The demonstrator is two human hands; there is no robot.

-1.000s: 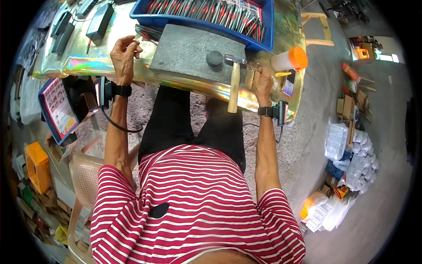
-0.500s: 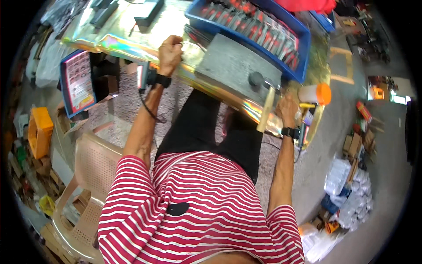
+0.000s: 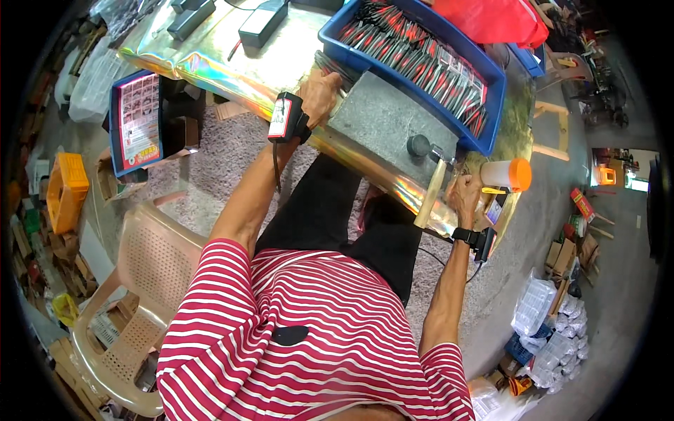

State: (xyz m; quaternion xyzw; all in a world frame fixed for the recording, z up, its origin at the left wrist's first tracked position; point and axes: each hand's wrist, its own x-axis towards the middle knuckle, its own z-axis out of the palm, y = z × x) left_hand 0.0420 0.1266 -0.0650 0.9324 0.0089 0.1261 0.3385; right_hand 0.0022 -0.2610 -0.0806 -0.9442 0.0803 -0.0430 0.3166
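My left hand [image 3: 319, 91], with a wrist device strapped on, rests at the near left corner of a grey stone slab [image 3: 393, 123] on the shiny table [image 3: 225, 70]. Its fingers are closed on a bundle of thin dark strips [image 3: 330, 64]. My right hand [image 3: 463, 196] is curled into a fist at the table's front edge, just right of a hammer's wooden handle [image 3: 430, 196] and apart from it. The hammer's dark head [image 3: 420, 146] lies on the slab.
A blue tray [image 3: 491, 105] of several red and black pieces stands behind the slab. A white jar with an orange lid [image 3: 509, 175] lies by my right hand. A beige plastic chair [image 3: 140, 281], a blue box [image 3: 137, 119] and an orange crate [image 3: 67, 189] are at my left.
My left hand has moved right along the table from its front edge to the slab's corner. My right hand has stayed beside the hammer handle. The view has tilted.
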